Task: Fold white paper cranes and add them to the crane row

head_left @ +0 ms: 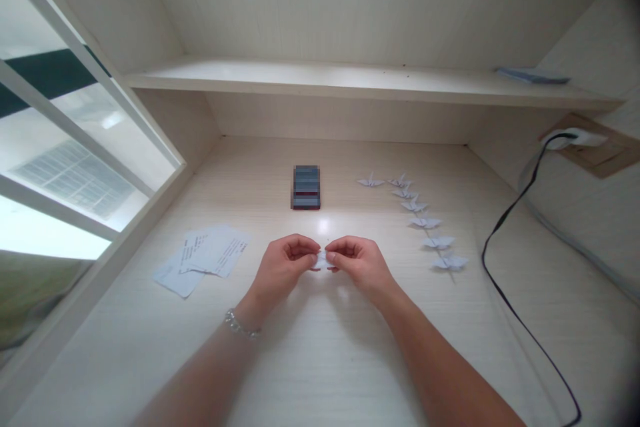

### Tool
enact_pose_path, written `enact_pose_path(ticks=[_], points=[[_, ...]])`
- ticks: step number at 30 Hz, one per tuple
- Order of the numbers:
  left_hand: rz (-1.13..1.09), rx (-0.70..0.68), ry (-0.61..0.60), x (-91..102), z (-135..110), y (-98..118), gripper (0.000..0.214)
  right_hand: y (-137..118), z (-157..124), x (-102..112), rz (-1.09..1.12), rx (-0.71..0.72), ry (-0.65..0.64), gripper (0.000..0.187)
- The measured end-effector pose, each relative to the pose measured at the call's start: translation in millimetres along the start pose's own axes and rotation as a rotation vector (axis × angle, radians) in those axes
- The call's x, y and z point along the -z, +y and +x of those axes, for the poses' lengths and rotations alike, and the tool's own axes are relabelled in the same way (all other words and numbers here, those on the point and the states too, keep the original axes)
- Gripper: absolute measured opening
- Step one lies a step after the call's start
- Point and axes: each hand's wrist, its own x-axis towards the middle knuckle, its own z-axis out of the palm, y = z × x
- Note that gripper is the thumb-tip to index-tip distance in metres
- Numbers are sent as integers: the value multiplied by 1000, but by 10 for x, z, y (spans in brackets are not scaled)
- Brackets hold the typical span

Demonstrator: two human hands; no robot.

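My left hand point(285, 267) and my right hand point(359, 263) meet over the middle of the pale wooden desk point(320, 360). Both pinch a small folded piece of white paper point(323, 260) between their fingertips, and most of it is hidden by the fingers. A bracelet sits on my left wrist. To the right, several white paper cranes point(425, 221) lie in a curved row on the desk.
A few white paper slips point(205, 255) lie to the left of my hands. A small dark box point(306, 187) stands behind them. A black cable point(505, 280) runs from a wall socket point(583, 140) across the right side. A shelf point(350, 83) spans the back.
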Motion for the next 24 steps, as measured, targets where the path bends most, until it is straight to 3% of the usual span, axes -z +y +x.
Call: enact_pose_path(ticks=[10,24], points=[[165,-31,22,-13,-3,-6,11,-21,-49,1,-258,85,-15,11],[81,-35,38,-7,7,-16,17,-24,-38,7,-203,113,10,9]])
